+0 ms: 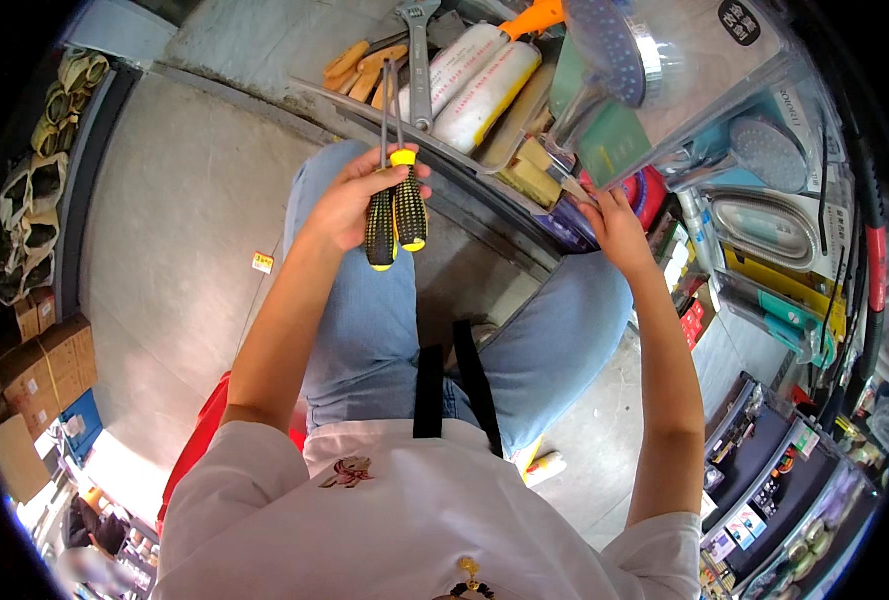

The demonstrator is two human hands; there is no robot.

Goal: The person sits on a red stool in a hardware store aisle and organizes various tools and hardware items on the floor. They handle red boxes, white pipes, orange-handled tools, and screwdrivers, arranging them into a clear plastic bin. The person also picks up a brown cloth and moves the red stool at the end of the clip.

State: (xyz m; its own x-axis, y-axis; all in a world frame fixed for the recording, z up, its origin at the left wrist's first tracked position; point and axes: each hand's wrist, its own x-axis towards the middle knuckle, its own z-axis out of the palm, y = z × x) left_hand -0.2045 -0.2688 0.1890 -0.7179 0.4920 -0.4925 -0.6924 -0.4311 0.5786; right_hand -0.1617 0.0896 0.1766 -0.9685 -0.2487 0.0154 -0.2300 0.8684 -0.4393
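Note:
My left hand point(354, 196) is closed around two screwdrivers with black-and-yellow handles. One screwdriver point(412, 202) overlaps the other screwdriver point(380, 232), and both shafts point away from me. At the right, my right hand point(621, 229) reaches to the low shelf, its fingertips pinching the end of a thin tan handle point(578, 190). What the handle belongs to is partly hidden. Beside it lie a yellowish block point(532, 174) and a green packet point(614, 142). An adjustable wrench point(419, 67) lies near the screwdriver tips.
White paint rollers point(482, 97) and wooden-handled tools point(369, 64) fill a clear plastic bin point(459, 159). Packaged shower heads point(768, 152) and a coiled metal hose point(765, 229) stand at the right. Cardboard boxes point(52, 375) line the left. A small label point(263, 262) lies on the floor.

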